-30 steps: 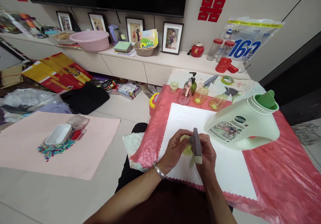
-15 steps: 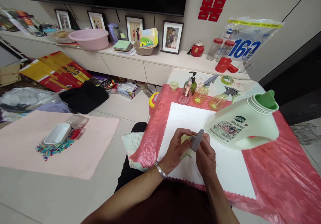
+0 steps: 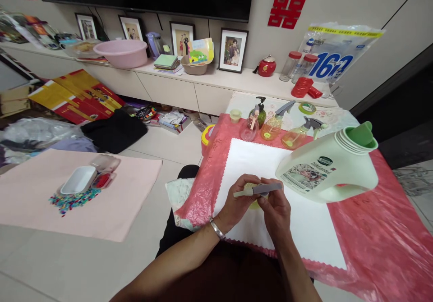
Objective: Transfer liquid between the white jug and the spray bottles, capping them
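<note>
Over the white mat (image 3: 304,234) both hands are closed around a small spray bottle (image 3: 254,204) with a yellowish see-through body. Its grey trigger spray head (image 3: 267,188) lies crosswise on top, with a pale tip pointing left. My left hand (image 3: 235,205) wraps the bottle's left side, while the fingers of my right hand (image 3: 276,208) grip near the neck from the right. Much of the body is hidden by the fingers. Close by on the right stands a large pale green jug (image 3: 328,167) with a green scoop or funnel (image 3: 361,134) in its mouth.
Behind the mat stand a pink bottle (image 3: 249,128), two more spray bottles (image 3: 271,126) (image 3: 295,136), a dark green pump bottle (image 3: 261,115) and a small cup (image 3: 235,115). A tape roll (image 3: 307,107) lies farther back. Red plastic (image 3: 382,234) covers the table.
The spray head has turned on the bottle, from pointing toward me to lying crosswise with its tip to the left. My hands stay at nearly the same place.
</note>
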`<action>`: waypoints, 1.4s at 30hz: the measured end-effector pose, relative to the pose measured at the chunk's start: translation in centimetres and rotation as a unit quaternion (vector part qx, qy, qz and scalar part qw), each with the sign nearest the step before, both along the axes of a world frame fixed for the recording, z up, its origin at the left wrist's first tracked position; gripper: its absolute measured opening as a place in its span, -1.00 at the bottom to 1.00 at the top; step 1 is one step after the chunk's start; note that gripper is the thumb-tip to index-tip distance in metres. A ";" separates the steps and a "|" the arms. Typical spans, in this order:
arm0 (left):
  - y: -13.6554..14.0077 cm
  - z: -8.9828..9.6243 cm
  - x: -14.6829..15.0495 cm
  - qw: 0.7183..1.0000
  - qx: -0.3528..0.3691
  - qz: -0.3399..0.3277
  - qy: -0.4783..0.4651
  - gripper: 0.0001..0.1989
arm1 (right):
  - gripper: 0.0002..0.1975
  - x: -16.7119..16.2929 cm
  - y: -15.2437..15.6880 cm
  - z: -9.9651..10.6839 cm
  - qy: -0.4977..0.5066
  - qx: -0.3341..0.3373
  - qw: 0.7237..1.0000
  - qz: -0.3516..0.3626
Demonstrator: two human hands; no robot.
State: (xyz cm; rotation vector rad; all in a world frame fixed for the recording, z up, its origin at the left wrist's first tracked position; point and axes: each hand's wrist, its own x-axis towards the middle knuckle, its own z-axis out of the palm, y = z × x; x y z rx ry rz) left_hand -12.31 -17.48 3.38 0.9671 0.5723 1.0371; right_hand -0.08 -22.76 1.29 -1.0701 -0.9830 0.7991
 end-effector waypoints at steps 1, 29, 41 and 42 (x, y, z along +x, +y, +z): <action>-0.1 0.1 0.1 1.000 0.000 0.001 0.004 -0.62 | -0.59 0.2 -0.1 -0.1 -0.003 -0.005 1.000 0.006; -0.2 0.3 0.7 0.999 0.017 0.042 0.013 -0.65 | -0.65 0.5 -0.4 -0.2 -0.011 -0.004 1.000 0.022; -0.2 -0.6 0.0 0.999 0.043 0.014 -0.012 -0.73 | -0.70 -0.2 -0.1 0.1 0.003 0.000 1.000 -0.001; -0.2 -0.6 0.0 0.999 0.041 0.014 -0.012 -0.73 | -0.70 -0.1 -0.1 0.1 0.000 -0.001 1.000 -0.002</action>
